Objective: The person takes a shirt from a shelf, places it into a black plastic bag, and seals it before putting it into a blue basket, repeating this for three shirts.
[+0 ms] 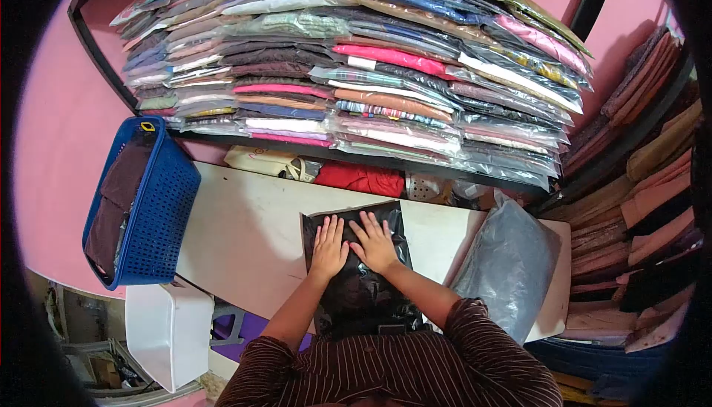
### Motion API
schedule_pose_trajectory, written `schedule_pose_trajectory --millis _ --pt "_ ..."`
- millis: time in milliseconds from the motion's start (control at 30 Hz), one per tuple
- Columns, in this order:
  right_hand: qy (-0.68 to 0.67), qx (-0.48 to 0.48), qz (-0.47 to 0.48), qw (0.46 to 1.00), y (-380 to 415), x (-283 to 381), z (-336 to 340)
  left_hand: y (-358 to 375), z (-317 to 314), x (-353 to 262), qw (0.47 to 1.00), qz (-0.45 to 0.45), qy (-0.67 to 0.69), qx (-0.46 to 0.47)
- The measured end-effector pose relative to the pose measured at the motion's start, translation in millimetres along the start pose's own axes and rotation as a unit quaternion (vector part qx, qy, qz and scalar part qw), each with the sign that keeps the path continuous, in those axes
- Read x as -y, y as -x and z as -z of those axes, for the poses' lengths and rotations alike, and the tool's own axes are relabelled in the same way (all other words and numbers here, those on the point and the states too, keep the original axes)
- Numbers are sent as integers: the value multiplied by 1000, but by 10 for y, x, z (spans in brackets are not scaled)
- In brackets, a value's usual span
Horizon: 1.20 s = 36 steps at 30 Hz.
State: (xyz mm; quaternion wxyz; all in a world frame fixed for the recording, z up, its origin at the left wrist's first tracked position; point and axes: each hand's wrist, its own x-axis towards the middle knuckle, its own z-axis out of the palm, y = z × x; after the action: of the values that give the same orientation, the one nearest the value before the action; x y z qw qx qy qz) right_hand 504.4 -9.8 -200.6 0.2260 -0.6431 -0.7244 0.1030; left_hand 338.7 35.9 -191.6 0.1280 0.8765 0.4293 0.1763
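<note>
A black plastic mailing bag (356,288) lies flat on the white table (237,221), its near end close to my body. My left hand (331,246) rests palm down on the upper left of the bag with the fingers stretched out. Beside it, my right hand (374,242) presses flat on the bag too, fingers spread. The two thumbs come close together near the bag's middle. Whatever is inside the bag is hidden by the black plastic.
A blue basket (165,207) with dark cloth stands at the left, above a white bin (174,333). A large grey plastic package (512,266) lies at the right. Behind, a shelf holds stacked clothes in clear bags (348,73). Folded fabrics (608,221) fill the right side.
</note>
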Motion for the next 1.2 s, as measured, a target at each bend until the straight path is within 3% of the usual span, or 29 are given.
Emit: schedule_pose_trajectory --millis 133,300,367,533,567,633,700,767,833,967,1133,1200 --pt "16 22 0 1000 -88 -128 -54 -12 -67 171 997 69 41 22" --pt "41 22 -46 998 -74 -273 -64 81 1 367 992 128 -3 13" --pt "37 23 -78 996 -87 -307 -78 91 -69 527 981 191 -26 -22" --pt "57 5 -184 981 -106 -582 -45 73 -66 670 968 246 -37 32" --pt "62 2 -205 977 -104 -620 -30 47 -57 620 969 241 -38 25" --pt "73 -17 -243 967 -121 -538 31 -43 -34 458 932 349 -19 -97" --pt "48 -56 -193 978 -101 -278 53 5 88 236 975 189 -66 -97" --pt "49 -9 -98 994 -6 -13 -29 81 25 -14 995 78 -14 -53" --pt "64 5 -16 998 142 67 -258 230 -176 -85 997 62 2 -46" --pt "41 21 -13 999 299 24 -28 340 -88 -35 994 100 -24 -38" --pt "42 -6 -79 996 485 -350 24 519 -63 376 984 173 -17 -47" --pt "77 -31 -184 980 571 -426 64 613 -49 368 976 202 -35 -67"
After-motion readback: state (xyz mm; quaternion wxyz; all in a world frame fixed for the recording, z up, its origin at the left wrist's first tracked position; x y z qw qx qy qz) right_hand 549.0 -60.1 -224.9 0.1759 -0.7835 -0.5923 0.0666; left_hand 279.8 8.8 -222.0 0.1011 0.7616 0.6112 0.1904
